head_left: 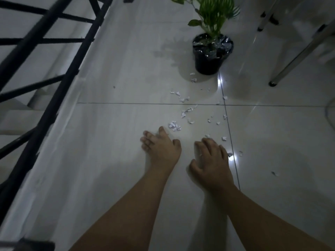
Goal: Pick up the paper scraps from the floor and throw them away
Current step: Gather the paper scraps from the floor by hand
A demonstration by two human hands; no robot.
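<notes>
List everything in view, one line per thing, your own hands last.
scraps: many, white, strewn on the floor from the pot to the hands
pot: one, black, top centre, holding a green plant
railing: one, black, left side
metal legs: two at least, silver, top right
floor: pale glossy tiles
left hand: one, fingers spread, beside a scrap pile
right hand: one, fingers curled, low over the floor

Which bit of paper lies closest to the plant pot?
The small scrap just left of the black pot's base; every other scrap lies nearer the hands.
</notes>
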